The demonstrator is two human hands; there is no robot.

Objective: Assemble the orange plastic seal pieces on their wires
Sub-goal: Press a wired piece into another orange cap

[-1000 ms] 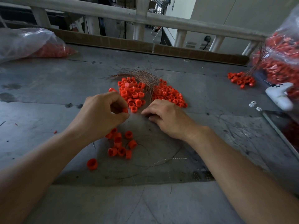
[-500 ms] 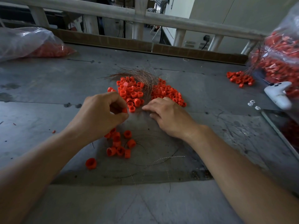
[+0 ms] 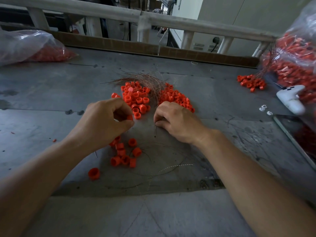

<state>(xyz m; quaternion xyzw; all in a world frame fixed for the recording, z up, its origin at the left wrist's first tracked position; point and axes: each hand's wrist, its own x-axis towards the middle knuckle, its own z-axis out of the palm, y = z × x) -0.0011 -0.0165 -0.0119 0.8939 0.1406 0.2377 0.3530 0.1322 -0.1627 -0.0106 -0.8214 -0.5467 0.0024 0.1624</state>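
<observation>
**Hands barely shifted; right fingers drawn tighter on a wire**

Since the frame a second ago we record almost no travel. Both hands keep their stations at the near edge of the piles, and only the right hand's fingers have curled in further.

We find the left hand [image 3: 106,122] curled round one orange seal piece [image 3: 130,117], gripped between thumb and fingers with its end facing right. The right hand [image 3: 177,122] rests knuckles-up on the table [image 3: 51,100]. Its thumb and forefinger pinch together on a thin wire strand [image 3: 155,132], which trails toward the near side.

Stock lies just beyond the hands:
- the open caps [image 3: 136,98] on the left
- a second orange heap [image 3: 176,98] on the right
- the wire bundle [image 3: 150,79] fanned across the far side of both heaps
- a near cluster [image 3: 123,154] of pieces below the left wrist

We judge the step in hand to be picking up a wire to meet the held piece. The two are near but apart, so nothing is joined yet.

The next move calls for lifting the strand free of the table. Its end must then be steered into the piece, whose opening we cannot make out.
</observation>
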